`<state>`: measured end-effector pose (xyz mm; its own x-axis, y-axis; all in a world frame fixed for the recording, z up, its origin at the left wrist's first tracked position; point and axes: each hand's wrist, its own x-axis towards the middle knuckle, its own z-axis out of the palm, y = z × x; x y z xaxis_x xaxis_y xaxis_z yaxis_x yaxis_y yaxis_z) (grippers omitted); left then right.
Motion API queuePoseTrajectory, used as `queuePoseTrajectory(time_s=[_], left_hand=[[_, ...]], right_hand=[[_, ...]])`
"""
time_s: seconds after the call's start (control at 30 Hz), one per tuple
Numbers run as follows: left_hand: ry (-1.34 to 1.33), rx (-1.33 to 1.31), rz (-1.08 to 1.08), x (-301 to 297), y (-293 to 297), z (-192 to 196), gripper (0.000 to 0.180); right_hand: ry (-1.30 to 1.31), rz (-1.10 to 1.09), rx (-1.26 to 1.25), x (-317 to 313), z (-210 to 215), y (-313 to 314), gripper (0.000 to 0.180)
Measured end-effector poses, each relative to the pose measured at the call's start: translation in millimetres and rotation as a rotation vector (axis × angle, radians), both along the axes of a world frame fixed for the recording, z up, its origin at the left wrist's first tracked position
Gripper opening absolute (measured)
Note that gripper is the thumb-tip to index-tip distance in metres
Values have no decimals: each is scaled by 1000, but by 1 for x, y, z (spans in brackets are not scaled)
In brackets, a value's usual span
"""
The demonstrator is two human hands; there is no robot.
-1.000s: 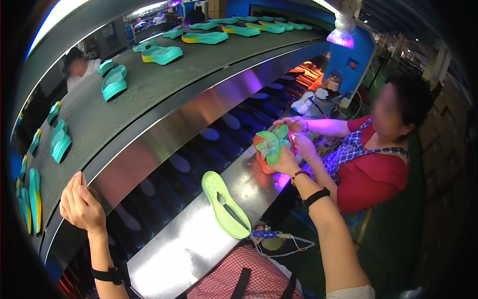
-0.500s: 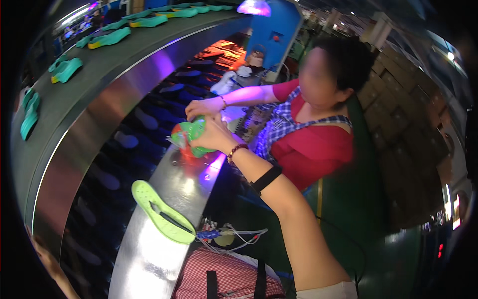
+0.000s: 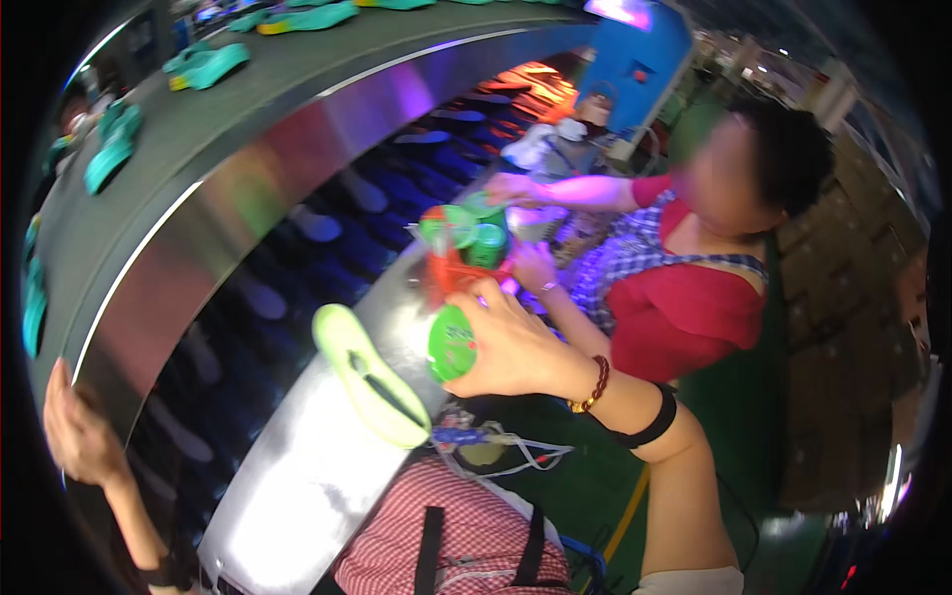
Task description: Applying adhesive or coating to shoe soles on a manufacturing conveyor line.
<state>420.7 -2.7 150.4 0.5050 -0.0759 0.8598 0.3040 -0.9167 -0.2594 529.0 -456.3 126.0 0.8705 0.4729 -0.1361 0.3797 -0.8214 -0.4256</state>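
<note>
— What's in your right hand (image 3: pixel 511 347) now?

— A round green piece (image 3: pixel 453 342), maybe a sole's heel end; the blur hides which. My fingers are closed around it. A second ago that hand was farther up the steel ledge (image 3: pixel 297 496), at the co-worker's green and orange stack (image 3: pixel 466 248); now it's nearer the lime flip-flop sole (image 3: pixel 372 377).

— And your left hand (image 3: pixel 74 431)?

— Resting on the conveyor's rim (image 3: pixel 149 248), well left of the ledge, fingers loosely curled, gripping nothing.

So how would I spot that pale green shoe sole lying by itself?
Find the shiny metal shelf below the curved conveyor belt. The sole lies flat on it, left of the person's right hand. Unlike the teal soles on the belt, it is lime-coloured and alone.
</note>
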Motion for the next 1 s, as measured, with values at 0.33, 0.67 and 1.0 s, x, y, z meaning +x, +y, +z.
queuePoseTrajectory(time_s=[0.33,0.67,1.0], left_hand=[[-106,31,195,-7,-46,13,25],[-177,-36,147,-12,-54,14,22],[-151,1,119,-11,-59,13,23]], right_hand=[[6,-14,-98,7,-112,20,85],[70,124,-266,8,-119,17,112],[250,-19,604,33,-75,-4,67]])
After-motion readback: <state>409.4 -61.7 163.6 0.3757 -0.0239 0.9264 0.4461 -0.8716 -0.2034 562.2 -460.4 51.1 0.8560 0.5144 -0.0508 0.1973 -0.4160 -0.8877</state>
